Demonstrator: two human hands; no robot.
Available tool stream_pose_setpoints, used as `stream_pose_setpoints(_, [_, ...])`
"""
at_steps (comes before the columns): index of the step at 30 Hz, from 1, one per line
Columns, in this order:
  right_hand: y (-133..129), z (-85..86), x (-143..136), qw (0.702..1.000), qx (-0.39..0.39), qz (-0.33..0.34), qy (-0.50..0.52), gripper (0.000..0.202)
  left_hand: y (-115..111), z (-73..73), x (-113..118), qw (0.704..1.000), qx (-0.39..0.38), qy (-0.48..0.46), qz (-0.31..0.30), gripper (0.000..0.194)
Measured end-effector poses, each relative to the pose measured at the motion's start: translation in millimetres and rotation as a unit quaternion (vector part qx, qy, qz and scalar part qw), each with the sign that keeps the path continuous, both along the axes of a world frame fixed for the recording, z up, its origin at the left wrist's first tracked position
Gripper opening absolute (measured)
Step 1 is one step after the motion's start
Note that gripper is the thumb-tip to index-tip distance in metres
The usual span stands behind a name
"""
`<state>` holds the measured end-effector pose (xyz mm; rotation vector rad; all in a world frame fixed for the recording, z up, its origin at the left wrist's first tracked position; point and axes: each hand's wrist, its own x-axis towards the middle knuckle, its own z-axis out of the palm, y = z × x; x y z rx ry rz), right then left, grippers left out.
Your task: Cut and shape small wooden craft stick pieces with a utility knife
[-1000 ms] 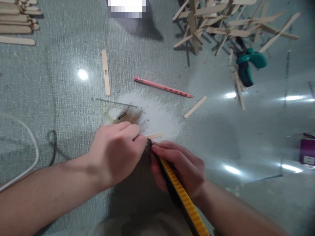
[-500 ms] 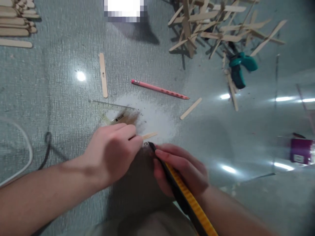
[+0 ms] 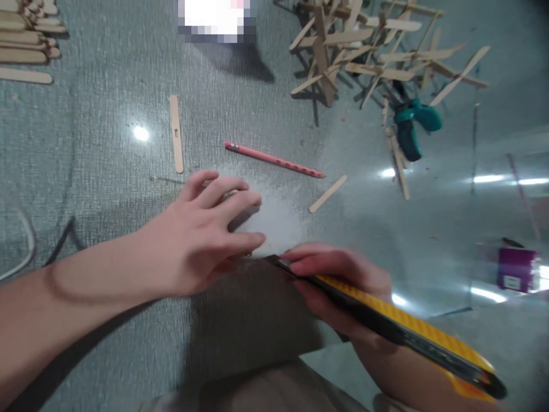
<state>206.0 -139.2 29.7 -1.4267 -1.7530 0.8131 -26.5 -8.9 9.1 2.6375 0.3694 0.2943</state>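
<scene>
A yellow and black box cutter (image 3: 398, 323) lies in my right hand (image 3: 334, 280), whose fingers are closed around its front end. The cutter's dark tip points left, a little short of my left hand (image 3: 210, 229). That hand is open over the table, palm down and fingers apart. A thin ruler edge (image 3: 165, 179) shows just beyond it, the rest covered. The short stick seen earlier at the fingertips is hidden or too blurred to make out. White dust (image 3: 281, 214) coats the table beside the fingers.
Beyond my hands lie a pink pencil (image 3: 278, 161), a slotted craft stick (image 3: 177, 146) and a short stick piece (image 3: 328, 194). Teal-handled pliers (image 3: 407, 134) sit by a crossed-stick structure (image 3: 323, 57). Craft sticks (image 3: 21, 55) are stacked far left; a white cable (image 3: 28, 234) runs nearer.
My left hand has spread its fingers and shifted over the ruler. The box cutter has swung flatter, its rear end now further right, with my right hand moving slightly right.
</scene>
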Motion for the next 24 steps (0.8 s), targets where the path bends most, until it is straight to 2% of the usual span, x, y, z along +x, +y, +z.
stream_pose_setpoints(3, [5, 0.4, 4, 0.997, 0.013, 0.072, -0.031, 0.02, 2, -3.6, -1, 1.0, -0.002, 0.011, -0.016, 0.049])
stream_pose_setpoints(5, [9, -1.7, 4, 0.995, 0.006, 0.091, -0.027, 0.019, 2, -5.0, -2, 1.0, 0.006, 0.008, -0.024, 0.047])
stream_pose_setpoints(12, [6, -11.0, -9, 0.998, 0.014, 0.043, -0.045, 0.019, 12, -13.1, 1, 0.998, 0.038, 0.009, -0.039, 0.046])
stream_pose_setpoints(24, [5, -18.8, -19, 0.995, 0.063, 0.043, -0.07, 0.018, 15, -11.2, 5, 0.995, 0.075, 0.049, -0.048, 0.049])
